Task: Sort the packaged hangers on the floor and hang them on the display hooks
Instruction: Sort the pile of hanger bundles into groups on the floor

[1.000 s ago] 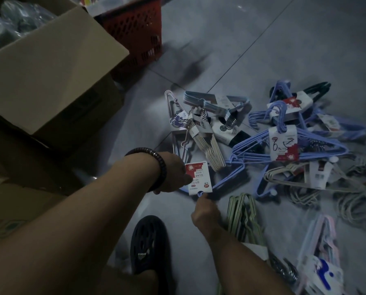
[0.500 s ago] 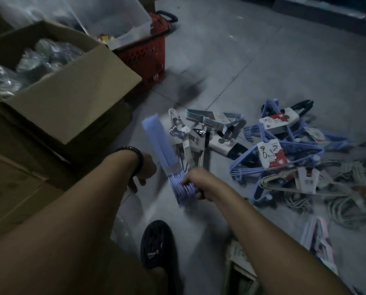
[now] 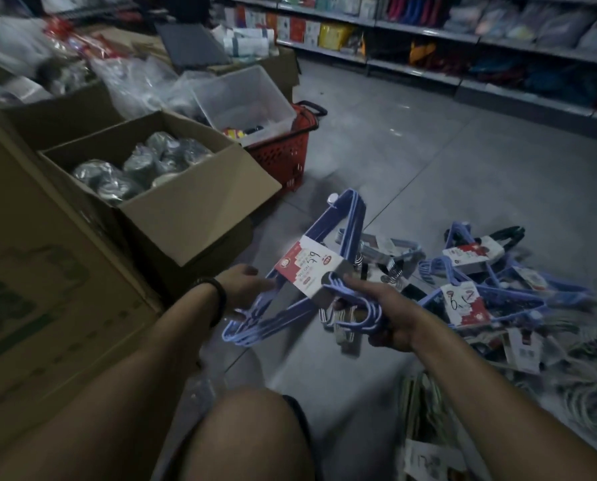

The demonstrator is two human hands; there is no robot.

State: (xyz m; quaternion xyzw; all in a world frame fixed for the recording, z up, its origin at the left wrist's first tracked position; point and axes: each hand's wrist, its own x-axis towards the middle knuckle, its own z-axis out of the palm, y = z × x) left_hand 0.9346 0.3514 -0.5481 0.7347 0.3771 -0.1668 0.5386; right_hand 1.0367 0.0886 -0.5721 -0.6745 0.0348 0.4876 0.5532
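Your bare knee (image 3: 248, 432) sits lowest in view, with both forearms reaching out over it. Your left arm, a dark bracelet (image 3: 219, 300) on its wrist, comes in from the left. Your left hand (image 3: 243, 284) is at the near side of the pack of blue hangers (image 3: 279, 315), thumb uppermost and fingers reaching toward the bars. Blur hides whether those fingers wrap round the pack or only lie against it, so you cannot tell. Your right arm comes in from the lower right. Your right hand (image 3: 387, 308) is turned palm up with its fingers curled round the bunched hooks of the pack and its thumb laid along the top. The pack is up off the floor (image 3: 429, 161) between your two hands, tilted, one corner pointing away from you. A red and white label (image 3: 309, 267) wrapped round its middle faces up.

By your right forearm a pale bundle (image 3: 422, 400) lies blurred on the floor. Just beyond your right hand is the pile of hangers (image 3: 491, 296), mostly blue ones with the same kind of label, all tangled together on the tiles.

To your left stands a big carton (image 3: 47, 324). Beyond it is an open cardboard box (image 3: 193, 230) full of shiny wrapped goods (image 3: 134, 171). Behind that box is a red basket (image 3: 279, 157) with a clear plastic tub (image 3: 241, 95) resting in it. Farthest off, stocked shelves (image 3: 463, 39) run along the aisle.
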